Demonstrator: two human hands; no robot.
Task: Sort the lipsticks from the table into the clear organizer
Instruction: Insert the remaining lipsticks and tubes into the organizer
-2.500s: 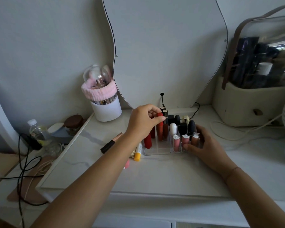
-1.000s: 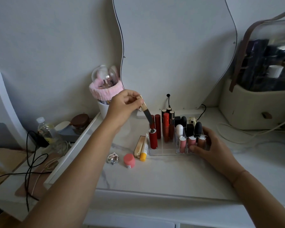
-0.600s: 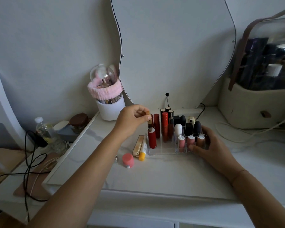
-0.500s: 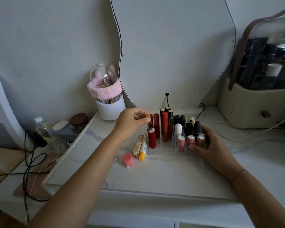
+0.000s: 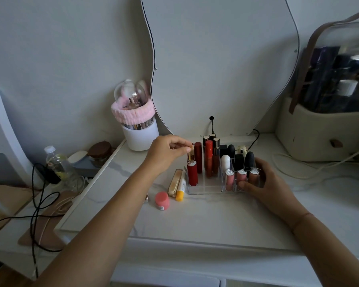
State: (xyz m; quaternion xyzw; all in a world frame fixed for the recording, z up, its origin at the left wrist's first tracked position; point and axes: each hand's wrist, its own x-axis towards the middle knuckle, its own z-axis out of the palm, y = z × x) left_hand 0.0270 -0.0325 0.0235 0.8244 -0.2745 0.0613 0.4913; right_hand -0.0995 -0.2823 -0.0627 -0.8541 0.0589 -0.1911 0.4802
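A clear organizer (image 5: pixel 207 188) stands on the white table, holding several upright lipsticks in red, black, white and pink. My left hand (image 5: pixel 167 151) pinches the top of a gold-capped lipstick (image 5: pixel 190 154) that stands upright in the organizer's back left slot, beside a tall red lipstick (image 5: pixel 198 157). My right hand (image 5: pixel 263 183) rests against the organizer's right front corner, fingers on its wall. On the table left of the organizer lie a gold lipstick (image 5: pixel 174 181) and a yellow-capped white tube (image 5: pixel 181 188). A pink round pot (image 5: pixel 162 200) lies nearer me.
A white brush holder (image 5: pixel 140 134) with a pink band stands at the back left. A wavy mirror (image 5: pixel 220 59) leans on the wall behind. A cream cosmetics bag (image 5: pixel 323 129) fills the back right. Cables (image 5: pixel 39 204) and a bottle (image 5: pixel 55 162) sit off the left edge.
My left hand carried the gold-capped lipstick from above the organizer down into the back left slot. My right hand stayed on the organizer's right side.
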